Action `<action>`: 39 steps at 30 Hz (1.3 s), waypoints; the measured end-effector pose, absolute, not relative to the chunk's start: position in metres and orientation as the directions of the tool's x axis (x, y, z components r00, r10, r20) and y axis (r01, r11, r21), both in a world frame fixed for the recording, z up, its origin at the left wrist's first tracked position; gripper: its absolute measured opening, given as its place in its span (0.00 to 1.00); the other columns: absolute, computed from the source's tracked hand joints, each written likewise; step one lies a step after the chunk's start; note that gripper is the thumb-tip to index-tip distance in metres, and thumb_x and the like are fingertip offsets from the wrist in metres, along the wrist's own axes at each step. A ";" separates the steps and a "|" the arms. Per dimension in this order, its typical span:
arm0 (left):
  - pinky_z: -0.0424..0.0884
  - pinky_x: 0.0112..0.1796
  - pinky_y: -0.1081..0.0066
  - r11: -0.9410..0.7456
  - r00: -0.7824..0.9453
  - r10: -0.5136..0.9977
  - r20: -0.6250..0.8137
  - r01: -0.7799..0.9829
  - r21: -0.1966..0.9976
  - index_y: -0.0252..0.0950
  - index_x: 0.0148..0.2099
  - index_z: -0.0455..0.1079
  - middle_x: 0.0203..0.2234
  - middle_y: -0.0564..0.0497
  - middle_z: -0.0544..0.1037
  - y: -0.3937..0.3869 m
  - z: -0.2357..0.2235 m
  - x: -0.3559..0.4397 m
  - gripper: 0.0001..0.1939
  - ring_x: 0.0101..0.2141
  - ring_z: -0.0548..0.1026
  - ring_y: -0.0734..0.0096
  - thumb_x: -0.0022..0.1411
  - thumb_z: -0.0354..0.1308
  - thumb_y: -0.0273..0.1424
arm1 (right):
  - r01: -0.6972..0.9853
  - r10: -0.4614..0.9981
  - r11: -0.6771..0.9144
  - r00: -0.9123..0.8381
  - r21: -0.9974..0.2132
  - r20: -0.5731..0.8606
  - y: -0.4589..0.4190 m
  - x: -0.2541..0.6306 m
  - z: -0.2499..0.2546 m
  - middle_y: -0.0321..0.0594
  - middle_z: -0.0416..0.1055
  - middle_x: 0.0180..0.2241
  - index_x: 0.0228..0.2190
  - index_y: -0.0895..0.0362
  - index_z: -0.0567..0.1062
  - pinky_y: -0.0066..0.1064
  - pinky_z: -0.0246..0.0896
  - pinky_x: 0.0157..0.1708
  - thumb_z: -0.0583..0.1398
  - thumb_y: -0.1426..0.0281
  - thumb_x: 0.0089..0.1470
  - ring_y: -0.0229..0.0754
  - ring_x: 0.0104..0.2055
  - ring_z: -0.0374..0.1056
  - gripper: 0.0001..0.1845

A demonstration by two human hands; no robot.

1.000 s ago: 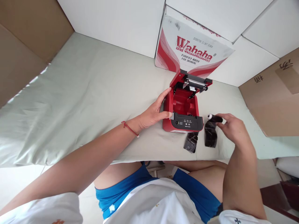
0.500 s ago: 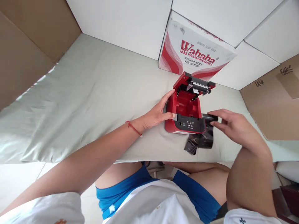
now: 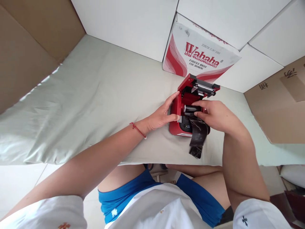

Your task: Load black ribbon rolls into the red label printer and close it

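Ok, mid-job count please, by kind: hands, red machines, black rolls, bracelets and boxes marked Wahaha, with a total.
Hands: 2, left hand and right hand
Red machine: 1
Black roll: 1
Bracelet: 1
Wahaha box: 1
Total: 6

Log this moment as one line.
left hand: against red printer | right hand: holding black roll at open compartment | lid: raised | film: draped over front panel
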State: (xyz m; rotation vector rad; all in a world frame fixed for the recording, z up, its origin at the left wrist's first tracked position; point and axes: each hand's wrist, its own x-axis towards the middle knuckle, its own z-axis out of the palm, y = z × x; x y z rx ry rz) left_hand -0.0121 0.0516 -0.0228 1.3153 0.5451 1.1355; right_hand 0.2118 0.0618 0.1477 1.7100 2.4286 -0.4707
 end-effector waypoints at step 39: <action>0.46 0.84 0.39 -0.243 0.398 0.858 0.324 -0.242 0.939 0.53 0.86 0.45 0.87 0.47 0.46 0.050 -0.025 -0.014 0.56 0.85 0.47 0.39 0.67 0.72 0.52 | 0.710 0.707 0.681 -0.574 -0.179 0.413 -0.031 0.233 0.101 0.39 0.81 0.61 0.55 0.54 0.81 0.40 0.75 0.59 0.63 0.72 0.71 0.42 0.58 0.76 0.14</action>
